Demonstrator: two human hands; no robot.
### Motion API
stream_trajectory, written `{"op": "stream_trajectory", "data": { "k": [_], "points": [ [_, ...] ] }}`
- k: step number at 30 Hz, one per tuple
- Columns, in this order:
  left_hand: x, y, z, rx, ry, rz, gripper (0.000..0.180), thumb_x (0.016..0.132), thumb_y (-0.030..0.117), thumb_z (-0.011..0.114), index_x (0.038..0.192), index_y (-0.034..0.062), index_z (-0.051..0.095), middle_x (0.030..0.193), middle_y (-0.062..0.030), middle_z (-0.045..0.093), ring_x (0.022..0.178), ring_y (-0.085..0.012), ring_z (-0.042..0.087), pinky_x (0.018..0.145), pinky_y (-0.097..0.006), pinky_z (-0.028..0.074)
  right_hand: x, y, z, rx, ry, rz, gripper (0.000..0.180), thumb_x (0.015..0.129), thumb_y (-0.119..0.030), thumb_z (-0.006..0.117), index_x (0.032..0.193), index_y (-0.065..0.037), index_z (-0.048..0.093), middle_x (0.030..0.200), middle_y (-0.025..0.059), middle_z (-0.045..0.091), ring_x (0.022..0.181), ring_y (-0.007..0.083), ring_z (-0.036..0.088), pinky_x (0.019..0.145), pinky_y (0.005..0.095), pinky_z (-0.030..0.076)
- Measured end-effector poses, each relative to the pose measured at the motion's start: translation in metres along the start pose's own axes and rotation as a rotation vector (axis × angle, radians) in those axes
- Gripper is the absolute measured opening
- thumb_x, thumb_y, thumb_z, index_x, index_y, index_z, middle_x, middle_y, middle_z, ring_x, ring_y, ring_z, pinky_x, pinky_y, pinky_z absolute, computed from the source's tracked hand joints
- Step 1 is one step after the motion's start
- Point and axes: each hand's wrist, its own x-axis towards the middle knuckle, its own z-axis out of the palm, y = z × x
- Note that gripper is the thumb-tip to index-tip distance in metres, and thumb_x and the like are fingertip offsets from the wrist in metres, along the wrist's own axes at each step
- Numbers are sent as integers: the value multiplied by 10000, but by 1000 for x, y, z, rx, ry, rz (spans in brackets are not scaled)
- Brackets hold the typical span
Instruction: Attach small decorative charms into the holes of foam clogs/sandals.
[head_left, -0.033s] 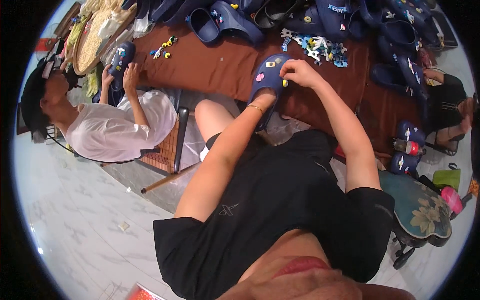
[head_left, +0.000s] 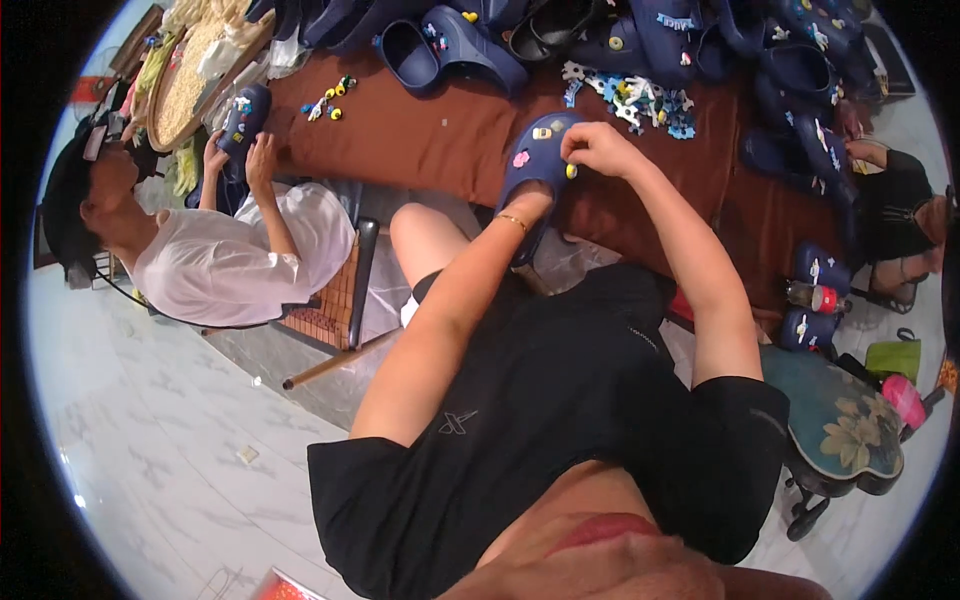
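A navy clog (head_left: 530, 150) is over the near edge of the brown-covered table, with a pink charm (head_left: 521, 159), a pale charm (head_left: 542, 133) and a yellow charm (head_left: 571, 172) on its upper. My left hand (head_left: 537, 192) reaches into the clog's opening, so its fingers are hidden. Against the right side of the upper, my right hand (head_left: 600, 150) has thumb and fingers pinched together just above the yellow charm. Whatever lies between those fingertips is too small or covered to make out.
A pile of loose charms (head_left: 645, 103) and a smaller cluster (head_left: 330, 104) lie on the brown cloth (head_left: 420, 150). Navy clogs (head_left: 450, 50) crowd the far side. On the left, a seated person (head_left: 220, 250) handles another clog (head_left: 243, 120). A stool (head_left: 850, 430) stands right.
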Motion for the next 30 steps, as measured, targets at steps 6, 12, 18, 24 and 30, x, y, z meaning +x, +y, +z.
{"op": "stream_trajectory", "data": {
  "k": [6, 12, 18, 24, 30],
  "points": [
    [14, -7, 13, 91, 178, 22, 273, 750, 236, 547, 980, 90, 570, 968, -149, 556, 957, -286, 525, 844, -458, 366, 15, -2, -5, -228, -280, -149, 69, 622, -31, 638, 679, -41, 601, 697, 93, 605, 674, 220, 592, 635, 322, 464],
    [-15, -12, 6, 135, 287, -57, 321, 752, 244, 552, 1028, 79, 541, 1031, -158, 534, 999, -284, 510, 864, -434, 369, 15, -19, -8, -374, -349, -92, 137, 608, -18, 662, 731, -43, 607, 704, 94, 621, 688, 251, 611, 628, 340, 475],
    [-13, -24, 7, 63, 256, -134, 373, 755, 252, 556, 1077, 68, 512, 1095, -167, 511, 1041, -282, 494, 884, -409, 372, 36, -39, -10, -527, -392, -9, 281, 597, -125, 724, 822, -74, 565, 833, 97, 591, 835, 289, 567, 695, 385, 450],
    [-20, -30, 13, -39, 171, -179, 427, 757, 260, 560, 1125, 57, 483, 1159, -176, 489, 1082, -280, 479, 904, -385, 375, 50, -37, -13, -710, -428, -100, 393, 528, -228, 785, 821, -85, 566, 883, 101, 539, 916, 294, 516, 760, 382, 434],
    [-19, -26, 13, -125, 99, -213, 473, 759, 267, 564, 1166, 48, 459, 1212, -183, 470, 1117, -278, 466, 921, -364, 378, 55, -36, -13, -748, -480, -92, 418, 490, -261, 800, 800, -81, 585, 876, 105, 548, 904, 294, 528, 753, 381, 438]
  ]
}}
